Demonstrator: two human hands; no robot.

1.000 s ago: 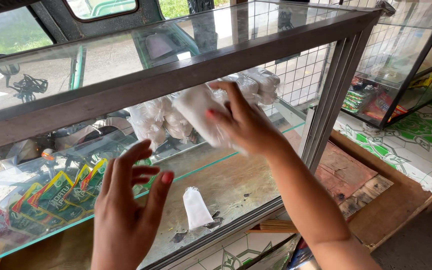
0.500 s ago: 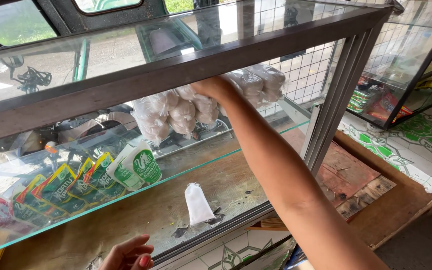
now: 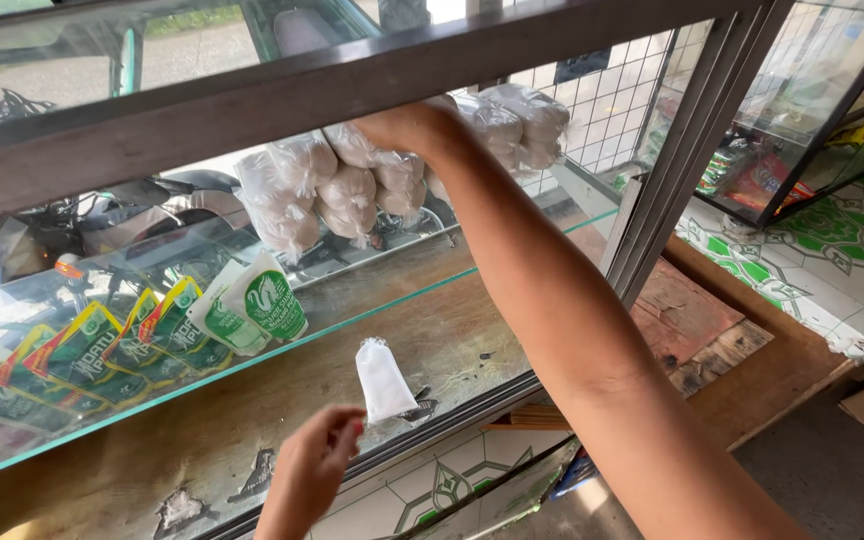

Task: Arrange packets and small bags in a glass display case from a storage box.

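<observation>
My right hand (image 3: 407, 125) reaches far into the glass cabinet, onto a pile of white filled plastic bags (image 3: 347, 190) on the upper glass shelf (image 3: 512, 262). Its fingers are hidden behind the cabinet's top bar, so I cannot tell its grip. My left hand (image 3: 314, 468) is low at the cabinet's front edge. Its curled fingertips sit just beside the lower corner of a small white bag (image 3: 382, 380), which lies alone on the wooden bottom board (image 3: 252, 420).
Green and white sachets (image 3: 252, 310) and green-yellow packets (image 3: 82, 350) lean on the glass shelf at the left. More white bags (image 3: 517, 120) lie at the back right by a wire mesh wall. Another glass case (image 3: 802, 130) stands to the right on a patterned tile floor.
My right hand has carried a white bag up to the pile on the upper shelf and stays there. My left hand dropped low, then rose toward the small white bag.
</observation>
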